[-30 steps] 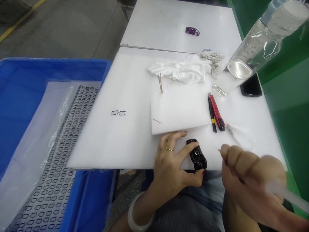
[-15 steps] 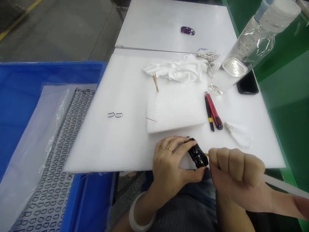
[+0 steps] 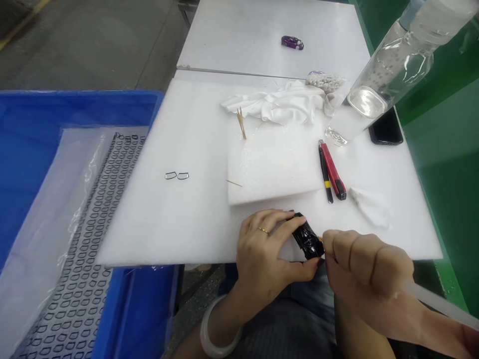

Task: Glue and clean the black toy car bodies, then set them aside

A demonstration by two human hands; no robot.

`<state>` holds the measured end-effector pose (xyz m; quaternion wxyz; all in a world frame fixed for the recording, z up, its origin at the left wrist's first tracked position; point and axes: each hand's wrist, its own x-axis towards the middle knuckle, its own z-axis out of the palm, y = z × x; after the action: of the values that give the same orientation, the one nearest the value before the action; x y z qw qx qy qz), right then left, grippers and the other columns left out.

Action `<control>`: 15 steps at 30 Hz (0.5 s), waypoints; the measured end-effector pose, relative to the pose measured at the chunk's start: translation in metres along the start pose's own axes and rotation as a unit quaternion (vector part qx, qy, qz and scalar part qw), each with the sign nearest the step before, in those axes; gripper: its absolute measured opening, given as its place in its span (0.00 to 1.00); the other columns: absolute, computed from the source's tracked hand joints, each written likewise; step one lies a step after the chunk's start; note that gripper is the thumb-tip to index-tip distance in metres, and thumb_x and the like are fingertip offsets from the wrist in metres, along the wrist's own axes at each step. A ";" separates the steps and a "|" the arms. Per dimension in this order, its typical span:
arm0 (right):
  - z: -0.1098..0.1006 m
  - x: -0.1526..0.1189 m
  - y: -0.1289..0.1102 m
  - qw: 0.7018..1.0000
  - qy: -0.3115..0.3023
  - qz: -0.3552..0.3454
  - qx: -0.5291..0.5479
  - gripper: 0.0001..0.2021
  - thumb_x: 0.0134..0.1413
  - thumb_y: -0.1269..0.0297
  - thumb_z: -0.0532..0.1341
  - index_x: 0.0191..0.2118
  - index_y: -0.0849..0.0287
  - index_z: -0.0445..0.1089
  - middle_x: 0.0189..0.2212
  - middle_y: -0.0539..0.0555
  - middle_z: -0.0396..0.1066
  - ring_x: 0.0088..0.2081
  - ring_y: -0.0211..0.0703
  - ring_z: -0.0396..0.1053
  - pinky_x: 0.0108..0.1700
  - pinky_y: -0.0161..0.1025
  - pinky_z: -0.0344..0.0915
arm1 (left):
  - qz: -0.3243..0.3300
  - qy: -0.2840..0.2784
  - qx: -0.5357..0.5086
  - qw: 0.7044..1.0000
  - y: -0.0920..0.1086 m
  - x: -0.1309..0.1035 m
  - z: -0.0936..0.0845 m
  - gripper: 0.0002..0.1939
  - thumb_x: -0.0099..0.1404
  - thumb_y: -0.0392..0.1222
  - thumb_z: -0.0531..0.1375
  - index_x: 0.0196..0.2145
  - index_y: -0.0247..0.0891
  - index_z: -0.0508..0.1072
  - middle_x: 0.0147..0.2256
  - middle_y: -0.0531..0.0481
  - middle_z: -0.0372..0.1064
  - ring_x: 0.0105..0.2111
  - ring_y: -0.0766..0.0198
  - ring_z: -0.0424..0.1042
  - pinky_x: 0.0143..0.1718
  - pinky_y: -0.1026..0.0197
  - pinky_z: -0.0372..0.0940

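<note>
A glossy black part point(image 3: 307, 240) is gripped between the thumb and fingers of my left hand point(image 3: 264, 249), over the front edge of the white foam table. My right hand point(image 3: 368, 264) is closed at the part's right end, pinching a thin tool whose orange-brown tip shows beside the part. The rest of that tool is mostly hidden in my fist. Just beyond my hands lies a white foam block point(image 3: 275, 164), with several wooden toothpicks point(image 3: 241, 123) near its back left and a single toothpick point(image 3: 234, 183) at its left edge.
Right of the block are a red cutter point(image 3: 333, 170), black tweezers point(image 3: 325, 172) and a small white cloth point(image 3: 371, 207). Clear bottles point(image 3: 392, 75), a phone point(image 3: 387, 128) and crumpled white cloth point(image 3: 280, 104) stand or lie behind. Two black frames point(image 3: 177, 176) lie left, beside a blue bin point(image 3: 112, 107).
The view has shifted slightly. My right hand has turned a little at the black part's end, while my left hand keeps its hold.
</note>
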<state>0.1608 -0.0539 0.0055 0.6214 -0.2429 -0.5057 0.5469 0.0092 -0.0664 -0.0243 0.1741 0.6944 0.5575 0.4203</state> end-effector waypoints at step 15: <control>0.014 0.004 -0.008 0.996 -0.008 -0.019 -0.089 0.29 0.65 0.43 0.56 0.20 0.56 0.46 0.13 0.43 0.44 0.15 0.33 0.43 0.21 0.40 0.47 | -0.005 0.001 0.010 1.000 0.002 0.000 0.002 0.24 0.52 0.51 0.72 0.45 0.41 0.78 0.45 0.50 0.77 0.46 0.51 0.73 0.50 0.47 0.62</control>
<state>0.1512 -0.0559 0.0189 0.6037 -0.2830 -0.5618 0.4898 0.0117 -0.0662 -0.0238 0.1687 0.6930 0.5652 0.4145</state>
